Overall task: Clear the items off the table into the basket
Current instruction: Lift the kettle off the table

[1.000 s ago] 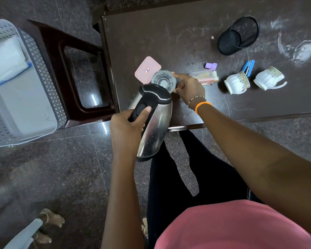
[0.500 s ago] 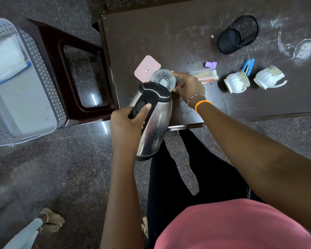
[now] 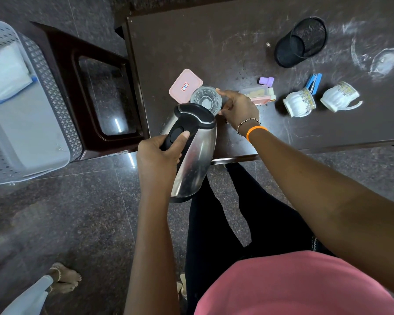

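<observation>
My left hand [image 3: 159, 155] grips the black handle of a steel kettle [image 3: 193, 160], held tilted over the near edge of the dark table [image 3: 214, 42]. Just beyond the kettle's lid, my right hand [image 3: 238, 108] holds a clear glass [image 3: 206, 100] by its side. A pink lid [image 3: 184, 84] lies behind the glass. A pink box [image 3: 261, 94], a purple cap [image 3: 267, 80], two white cups [image 3: 299, 103] [image 3: 340, 96], a blue stapler [image 3: 314, 80] and a black mesh holder [image 3: 301, 40] sit to the right. The grey basket [image 3: 48, 92] stands far left.
A dark wooden stool [image 3: 62, 53] stands between the basket and the table. White paper [image 3: 5, 71] lies inside the basket. Another person's foot [image 3: 65, 277] is on the floor at lower left. A chalky white smear [image 3: 382, 60] marks the table's far right.
Both hands, the kettle and the glass stay nearly where they were. Nothing else on the table has moved.
</observation>
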`<state>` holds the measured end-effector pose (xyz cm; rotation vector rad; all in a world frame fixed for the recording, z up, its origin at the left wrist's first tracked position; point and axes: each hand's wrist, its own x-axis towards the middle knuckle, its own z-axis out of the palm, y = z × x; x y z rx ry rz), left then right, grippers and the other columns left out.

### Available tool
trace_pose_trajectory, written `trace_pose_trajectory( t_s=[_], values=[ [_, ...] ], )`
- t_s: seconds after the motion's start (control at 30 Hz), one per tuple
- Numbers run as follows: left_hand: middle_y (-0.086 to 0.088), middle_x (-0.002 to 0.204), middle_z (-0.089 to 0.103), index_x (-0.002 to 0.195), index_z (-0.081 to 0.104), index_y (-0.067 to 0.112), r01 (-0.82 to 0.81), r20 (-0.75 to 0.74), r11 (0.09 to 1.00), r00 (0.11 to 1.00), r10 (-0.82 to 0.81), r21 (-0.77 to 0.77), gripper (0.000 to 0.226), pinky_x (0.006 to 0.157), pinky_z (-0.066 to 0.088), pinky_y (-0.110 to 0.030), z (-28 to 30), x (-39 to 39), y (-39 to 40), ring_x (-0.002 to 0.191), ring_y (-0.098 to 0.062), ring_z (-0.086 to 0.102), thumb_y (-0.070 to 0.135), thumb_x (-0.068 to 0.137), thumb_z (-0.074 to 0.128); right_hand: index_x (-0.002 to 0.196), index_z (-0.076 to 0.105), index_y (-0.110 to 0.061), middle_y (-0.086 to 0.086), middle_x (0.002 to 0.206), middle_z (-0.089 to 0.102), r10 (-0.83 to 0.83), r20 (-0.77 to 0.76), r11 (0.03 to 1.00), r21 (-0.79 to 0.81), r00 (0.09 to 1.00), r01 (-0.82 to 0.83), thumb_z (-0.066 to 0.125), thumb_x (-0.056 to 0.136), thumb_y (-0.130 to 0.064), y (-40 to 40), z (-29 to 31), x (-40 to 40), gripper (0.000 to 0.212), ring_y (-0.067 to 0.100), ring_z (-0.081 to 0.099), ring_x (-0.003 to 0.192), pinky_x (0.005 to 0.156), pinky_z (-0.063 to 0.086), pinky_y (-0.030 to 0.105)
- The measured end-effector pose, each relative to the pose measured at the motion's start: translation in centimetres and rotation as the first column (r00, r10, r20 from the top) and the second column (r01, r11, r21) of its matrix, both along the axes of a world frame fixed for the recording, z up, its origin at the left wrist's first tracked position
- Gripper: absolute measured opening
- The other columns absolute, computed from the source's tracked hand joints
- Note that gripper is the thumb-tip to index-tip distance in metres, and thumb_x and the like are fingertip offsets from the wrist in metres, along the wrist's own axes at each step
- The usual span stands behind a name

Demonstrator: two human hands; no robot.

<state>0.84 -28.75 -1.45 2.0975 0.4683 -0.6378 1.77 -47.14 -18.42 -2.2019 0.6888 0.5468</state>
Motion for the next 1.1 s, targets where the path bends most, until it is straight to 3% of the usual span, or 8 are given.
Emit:
trace_pose_trajectory(
  t_s=[0.3,0.47,0.57,0.7,0.87,1.1],
  values=[
    [-0.009,0.053,0.054,0.060,0.058,-0.003,-0.007,-0.005,1.000,1.000,0.007,0.004,0.043,0.047,0.039,-0.017,-0.1,-0.2,0.3,0.045,-0.012,0.044,0.034,0.081,0.069,0.119,0.056,-0.039,0.001,0.084,0.071,-0.006,-0.002,1.000,-0.009,1.000,0.006,0.068,0.076,-0.014,0.1,0.3,0.0,0.052,0.024,0.064,0.085,0.079,0.050,0.033],
    [-0.028,0.066,0.061,0.068,0.059,-0.006,0.008,0.011,0.999,1.000,-0.008,0.034,0.045,0.053,0.041,-0.026,-0.4,-0.8,0.2,0.054,-0.017,0.048,0.037,0.079,0.070,0.120,0.056,-0.039,0.001,0.086,0.071,-0.005,-0.004,1.000,-0.004,1.000,0.005,0.067,0.077,-0.013,0.2,0.5,0.0,0.051,0.025,0.064,0.086,0.081,0.051,0.035],
    [-0.008,0.065,0.066,0.073,0.061,0.010,-0.018,0.007,0.993,1.000,0.018,0.113,0.036,0.058,0.047,-0.028,-1.0,-1.8,0.1,0.060,-0.018,0.061,0.046,0.077,0.068,0.121,0.055,-0.040,0.000,0.084,0.070,-0.004,-0.011,1.000,-0.005,1.000,0.004,0.066,0.077,-0.013,0.2,0.6,0.1,0.053,0.025,0.064,0.087,0.082,0.050,0.035],
    [0.006,0.062,0.063,0.068,0.054,0.026,-0.086,0.024,0.991,0.996,0.084,0.105,0.032,0.048,0.041,-0.008,-1.1,-2.9,0.7,0.057,-0.008,0.059,0.053,0.070,0.071,0.120,0.055,-0.041,-0.006,0.076,0.065,-0.001,-0.029,1.000,-0.002,1.000,0.001,0.067,0.076,-0.013,0.2,0.8,0.1,0.054,0.024,0.064,0.088,0.084,0.050,0.035],
    [0.013,0.057,0.057,0.066,0.055,0.027,-0.071,0.077,0.995,0.995,0.065,0.074,0.035,0.046,0.036,-0.005,-1.0,-3.2,1.4,0.049,0.005,0.049,0.056,0.062,0.075,0.120,0.055,-0.041,0.001,0.089,0.072,-0.008,-0.038,1.000,-0.016,0.999,0.008,0.067,0.076,-0.013,0.3,1.0,0.2,0.053,0.025,0.065,0.091,0.086,0.052,0.034],
    [0.016,0.053,0.057,0.066,0.058,0.022,-0.115,0.143,0.991,0.984,0.104,0.071,0.041,0.048,0.037,-0.006,-1.2,-3.4,1.9,0.050,0.005,0.049,0.058,0.057,0.076,0.123,0.052,-0.039,0.009,0.101,0.071,0.025,-0.056,0.998,-0.049,0.998,-0.028,0.064,0.079,-0.015,0.5,1.5,0.2,0.052,0.032,0.063,0.098,0.090,0.051,0.041]
  ],
)
